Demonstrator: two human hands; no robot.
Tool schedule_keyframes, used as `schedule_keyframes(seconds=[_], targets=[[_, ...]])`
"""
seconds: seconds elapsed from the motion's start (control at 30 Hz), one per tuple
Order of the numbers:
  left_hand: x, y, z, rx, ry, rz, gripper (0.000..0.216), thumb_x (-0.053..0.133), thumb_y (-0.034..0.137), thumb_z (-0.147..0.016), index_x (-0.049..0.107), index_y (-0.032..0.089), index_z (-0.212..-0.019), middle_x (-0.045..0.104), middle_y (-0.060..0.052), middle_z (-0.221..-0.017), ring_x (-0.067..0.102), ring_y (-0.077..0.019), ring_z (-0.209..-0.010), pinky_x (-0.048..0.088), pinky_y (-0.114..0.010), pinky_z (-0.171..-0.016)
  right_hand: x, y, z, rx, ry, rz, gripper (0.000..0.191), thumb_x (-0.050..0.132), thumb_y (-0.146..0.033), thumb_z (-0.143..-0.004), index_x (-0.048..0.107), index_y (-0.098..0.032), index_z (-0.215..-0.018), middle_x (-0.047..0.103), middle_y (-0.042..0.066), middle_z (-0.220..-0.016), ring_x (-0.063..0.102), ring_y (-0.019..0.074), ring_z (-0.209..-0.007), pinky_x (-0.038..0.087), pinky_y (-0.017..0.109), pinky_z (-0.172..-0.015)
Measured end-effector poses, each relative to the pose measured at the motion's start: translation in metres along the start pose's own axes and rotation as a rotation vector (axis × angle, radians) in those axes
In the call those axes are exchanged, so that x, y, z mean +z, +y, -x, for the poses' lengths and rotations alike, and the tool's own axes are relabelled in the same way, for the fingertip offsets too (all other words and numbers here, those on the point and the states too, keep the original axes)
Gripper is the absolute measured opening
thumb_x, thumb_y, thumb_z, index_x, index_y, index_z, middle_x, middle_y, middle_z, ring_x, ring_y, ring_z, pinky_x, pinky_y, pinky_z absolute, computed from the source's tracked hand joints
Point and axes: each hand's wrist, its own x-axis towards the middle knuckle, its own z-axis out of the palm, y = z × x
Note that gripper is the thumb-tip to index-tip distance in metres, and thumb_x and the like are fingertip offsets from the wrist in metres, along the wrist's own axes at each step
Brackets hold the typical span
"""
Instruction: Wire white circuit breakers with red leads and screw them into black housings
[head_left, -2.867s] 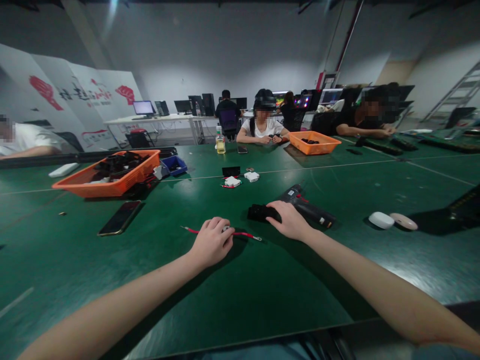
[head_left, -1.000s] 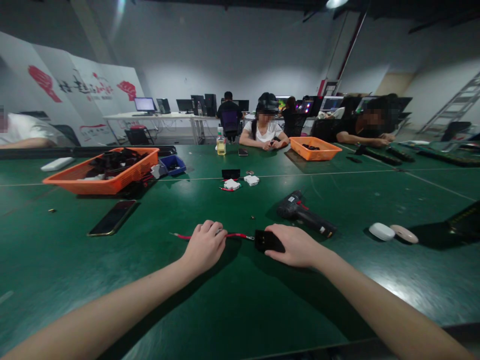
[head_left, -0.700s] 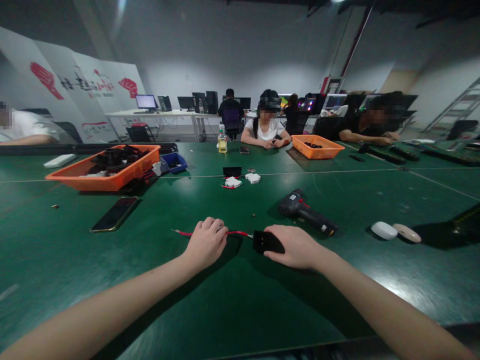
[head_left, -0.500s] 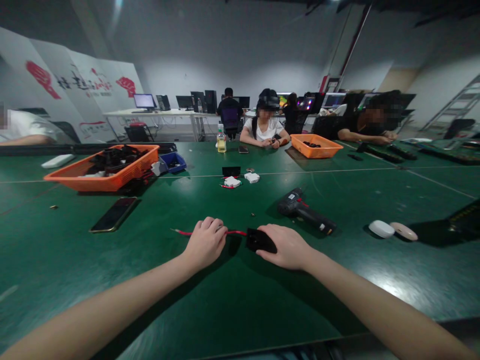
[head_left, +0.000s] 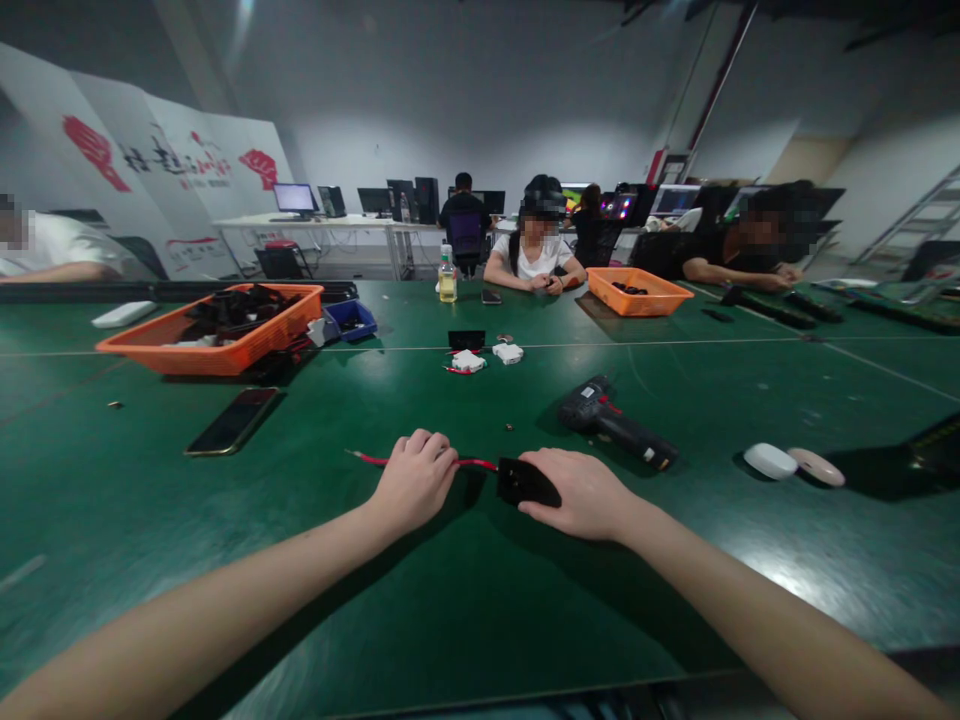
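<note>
A red wire [head_left: 478, 464] runs from the left end of a small black plastic housing [head_left: 520, 482]. My left hand [head_left: 415, 478] is closed around the wire's middle, and its bare tip sticks out to the left of my fingers. With fingers wrapped along its far side and the thumb on the near side, my right hand [head_left: 581, 492] grips the housing. Beyond my hands lies a tiny metal piece [head_left: 509, 427]. Farther off are two white plastic pieces [head_left: 469, 361], with red wire beside one, and a flat black part [head_left: 466, 341].
A cordless screwdriver [head_left: 619, 425] lies beyond my right hand. At left are a phone [head_left: 234, 421], an orange basket [head_left: 217, 345] of black parts and a blue bin [head_left: 351, 322]. Another orange basket [head_left: 637, 300] stands near a person [head_left: 536, 250] seated opposite. A white case [head_left: 770, 461] sits at right.
The whole view has shifted slightly to the right and up at the far side. Both hands keep their hold on the wire and the housing, with almost no movement.
</note>
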Motion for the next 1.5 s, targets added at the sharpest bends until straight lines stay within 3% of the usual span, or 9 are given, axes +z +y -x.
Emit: schedule_keyframes(seconds=[0.23, 0.37, 0.63, 0.77, 0.87, 0.93, 1.13, 1.3, 1.5], targets=[[0.001, 0.000, 0.001, -0.012, -0.001, -0.007, 0.022, 0.046, 0.028, -0.098, 0.066, 0.019, -0.095, 0.062, -0.009, -0.102, 0.049, -0.0243, -0.095, 0.039, -0.039, -0.076, -0.003, 0.006, 0.001, -0.042, -0.049, -0.157, 0.051, 0.059, -0.050, -0.089, 0.053, -0.023, -0.132, 0.064, 0.010, -0.124, 0.061, 0.0278, -0.109, 0.047, 0.040, -0.093], [0.001, -0.001, 0.001, -0.009, 0.007, 0.006, 0.019, 0.048, 0.027, -0.097, 0.066, 0.020, -0.096, 0.061, -0.010, -0.101, 0.050, -0.0248, -0.096, 0.039, -0.040, -0.079, -0.001, 0.020, 0.000, 0.002, -0.011, -0.238, 0.042, 0.045, -0.046, -0.098, 0.054, -0.023, -0.132, 0.063, 0.010, -0.127, 0.061, 0.0259, -0.110, 0.047, 0.039, -0.094], [0.002, -0.004, 0.004, 0.000, 0.020, -0.002, 0.023, 0.044, 0.026, -0.097, 0.066, 0.019, -0.097, 0.061, -0.010, -0.100, 0.049, -0.0256, -0.097, 0.038, -0.044, -0.088, 0.028, 0.059, -0.032, 0.178, 0.174, -0.463, 0.044, 0.031, -0.045, -0.103, 0.064, -0.017, -0.105, 0.066, 0.007, -0.088, 0.065, 0.0209, -0.090, 0.052, 0.033, -0.080], [0.002, -0.005, 0.004, 0.000, 0.037, 0.000, 0.022, 0.045, 0.024, -0.096, 0.067, 0.019, -0.096, 0.061, -0.010, -0.098, 0.050, -0.0257, -0.096, 0.036, -0.047, -0.092, 0.037, 0.063, -0.057, 0.096, 0.169, -0.313, 0.033, 0.041, -0.038, -0.100, 0.063, -0.019, -0.116, 0.066, 0.009, -0.110, 0.064, 0.0204, -0.093, 0.052, 0.035, -0.081], [0.002, -0.005, 0.004, 0.004, 0.032, 0.002, 0.021, 0.046, 0.023, -0.095, 0.067, 0.019, -0.096, 0.061, -0.011, -0.099, 0.050, -0.0260, -0.096, 0.037, -0.046, -0.089, 0.038, 0.060, -0.069, 0.009, 0.120, -0.131, 0.037, 0.044, -0.031, -0.099, 0.055, -0.025, -0.133, 0.060, 0.008, -0.130, 0.061, 0.0221, -0.108, 0.051, 0.036, -0.088], [0.001, -0.004, 0.004, 0.004, 0.016, -0.006, 0.021, 0.046, 0.022, -0.095, 0.067, 0.019, -0.098, 0.061, -0.011, -0.100, 0.049, -0.0260, -0.096, 0.037, -0.044, -0.087, 0.038, 0.059, -0.071, -0.026, 0.084, -0.061, 0.036, 0.044, -0.030, -0.099, 0.056, -0.028, -0.133, 0.057, 0.006, -0.135, 0.060, 0.0217, -0.113, 0.051, 0.035, -0.090], [-0.001, -0.002, 0.002, 0.012, 0.000, -0.035, 0.024, 0.044, 0.027, -0.098, 0.066, 0.018, -0.097, 0.061, -0.010, -0.101, 0.049, -0.0256, -0.096, 0.037, -0.043, -0.083, 0.040, 0.063, -0.063, -0.006, 0.134, -0.028, 0.024, 0.047, -0.030, -0.098, 0.065, -0.022, -0.112, 0.063, 0.007, -0.115, 0.064, 0.0193, -0.098, 0.051, 0.030, -0.080], [-0.002, -0.001, 0.001, 0.019, 0.008, -0.062, 0.022, 0.046, 0.027, -0.098, 0.066, 0.019, -0.095, 0.062, -0.009, -0.100, 0.050, -0.0251, -0.095, 0.037, -0.042, -0.082, 0.039, 0.060, -0.057, 0.192, 0.199, 0.155, 0.026, 0.054, -0.033, -0.094, 0.061, -0.018, -0.113, 0.063, 0.009, -0.111, 0.065, 0.0203, -0.091, 0.047, 0.027, -0.068], [-0.001, -0.001, 0.002, 0.005, 0.007, -0.092, 0.023, 0.046, 0.027, -0.098, 0.066, 0.018, -0.095, 0.063, -0.010, -0.099, 0.050, -0.0252, -0.094, 0.036, -0.042, -0.082, 0.028, 0.058, -0.041, 0.247, 0.143, 0.260, 0.015, 0.052, -0.032, -0.095, 0.060, -0.020, -0.097, 0.065, 0.005, -0.094, 0.064, 0.0178, -0.078, 0.041, 0.026, -0.058]])
